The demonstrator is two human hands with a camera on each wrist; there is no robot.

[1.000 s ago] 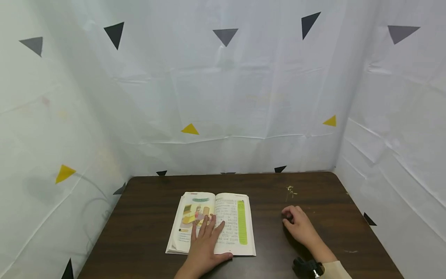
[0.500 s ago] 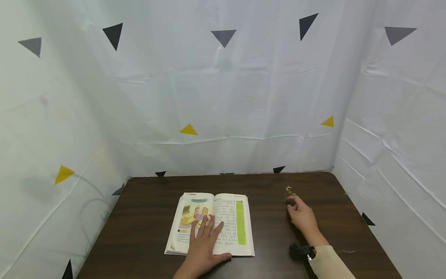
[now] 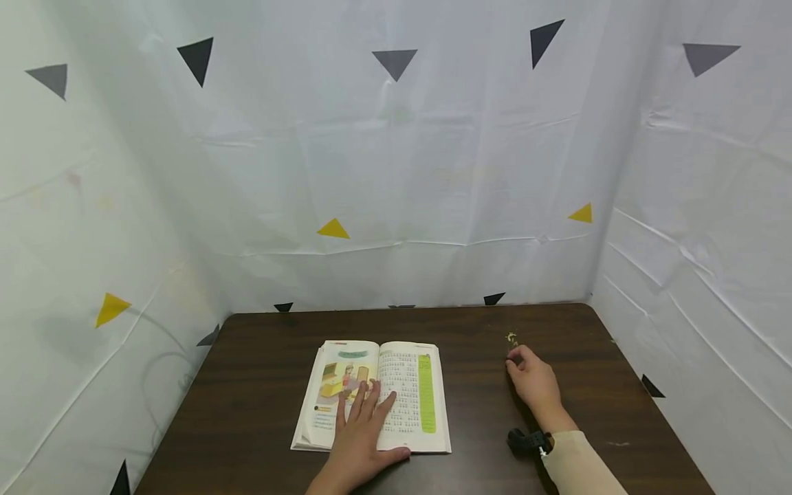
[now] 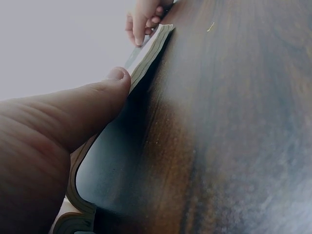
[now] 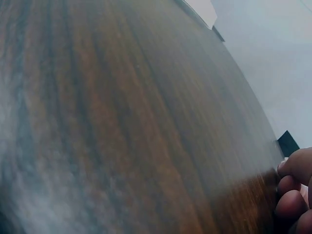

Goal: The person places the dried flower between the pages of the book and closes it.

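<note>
An open book (image 3: 402, 412) with a picture on its left page and text beside a green band on its right page lies on the dark table. My left hand (image 3: 361, 436) rests on it with spread fingers, across the lower middle of both pages. In the left wrist view its thumb (image 4: 97, 105) lies at the book's edge. To the right, my right hand (image 3: 537, 385) pinches the lower stem of a small yellowish flower sprig (image 3: 511, 338) between thumb and forefinger. The sprig stays low over the table. In the right wrist view only curled fingers (image 5: 292, 195) show, the sprig hidden.
The brown wood-grain table (image 3: 260, 385) has rounded far corners. White cloth (image 3: 396, 172) with triangle prints hangs behind it and on both sides. A tiny yellowish scrap (image 4: 210, 27) lies on the tabletop in the left wrist view.
My right hand has reached forward to the sprig and its fingers have closed on the stem. My left hand has stayed on the book.
</note>
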